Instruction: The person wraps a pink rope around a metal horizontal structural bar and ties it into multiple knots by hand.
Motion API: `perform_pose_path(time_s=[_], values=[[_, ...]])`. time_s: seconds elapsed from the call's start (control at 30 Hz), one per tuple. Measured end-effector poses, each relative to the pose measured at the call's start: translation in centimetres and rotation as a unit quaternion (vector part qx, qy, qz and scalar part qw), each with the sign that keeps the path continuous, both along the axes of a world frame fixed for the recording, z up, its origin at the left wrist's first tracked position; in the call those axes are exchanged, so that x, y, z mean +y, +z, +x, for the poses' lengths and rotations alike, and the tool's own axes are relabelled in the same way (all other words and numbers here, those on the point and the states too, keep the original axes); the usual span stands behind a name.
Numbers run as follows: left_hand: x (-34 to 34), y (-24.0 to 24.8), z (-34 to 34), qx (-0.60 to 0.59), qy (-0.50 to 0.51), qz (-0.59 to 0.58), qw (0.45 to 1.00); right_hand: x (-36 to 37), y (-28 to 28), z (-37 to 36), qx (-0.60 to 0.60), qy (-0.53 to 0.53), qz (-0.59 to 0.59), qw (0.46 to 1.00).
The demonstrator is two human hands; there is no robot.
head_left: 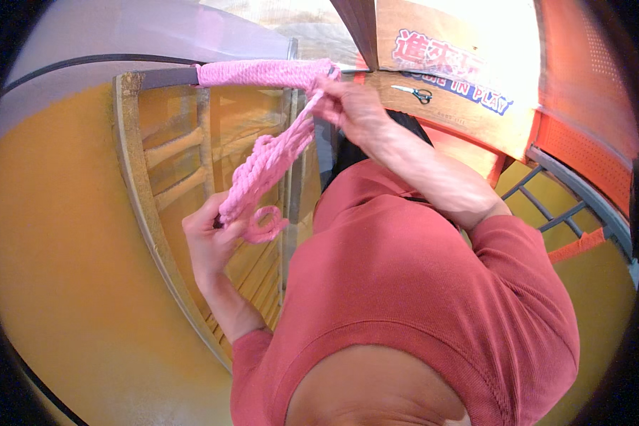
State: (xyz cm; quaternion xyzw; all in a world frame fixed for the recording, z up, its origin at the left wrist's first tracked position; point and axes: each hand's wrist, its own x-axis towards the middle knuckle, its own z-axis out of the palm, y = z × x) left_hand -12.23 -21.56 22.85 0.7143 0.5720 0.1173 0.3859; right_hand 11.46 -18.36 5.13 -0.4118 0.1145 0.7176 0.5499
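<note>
Far left: a yellow-brown surface [57,213], pale violet toward its far edge. To its right stands a wooden frame [126,131] with rungs [174,148], its long side curving in view toward the near side. A dark bar [165,78] crosses the frame's far end. Its left portion is bare; from there rightward it is covered by close turns of pink rope [263,72].

Left hand [213,226]: at the near end of a pink bundle [270,167], fingers closed around it. The bundle slants from this hand toward the far right, and a loose curl [266,226] hangs just right of the hand.

Right hand [344,106]: farther off, at the right end of the wound turns, thumb and fingers together on the rope where it meets the bundle. Whether these fingers also press on the bar cannot be told.

Near, in the centre, is the person's red shirt [419,284]. Beyond the right forearm, scissors [415,93] lie on a wooden table [505,129] bearing printed lettering. Farther right: an orange perforated panel [582,124], and nearer, a grey rack [582,186] with an orange-covered crossbar [577,246].
</note>
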Motion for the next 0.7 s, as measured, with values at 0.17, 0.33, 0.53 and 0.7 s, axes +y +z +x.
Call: perform_pose_path(time_s=[0.17, 0.33, 0.53, 0.7], values=[[1.1, -1.1, 2.1, -0.005, -0.034, -0.045, 0.998, 1.3, 1.2, 2.0, -0.003, -0.049, 0.003, 0.999], [1.0, -1.9, -1.5, 0.001, 0.031, -0.067, 0.997, -0.1, 1.2, -0.2, -0.074, -0.011, 0.075, 0.994], [0.9, -3.9, -3.8, -0.102, 0.13, -0.178, 0.97, -0.1, 1.8, -1.6, -0.114, 0.028, 0.055, 0.992], [1.2, -4.9, -5.5, -0.151, 0.116, -0.23, 0.954, -0.3, 1.9, -1.5, -0.168, 0.071, 0.057, 0.982]])
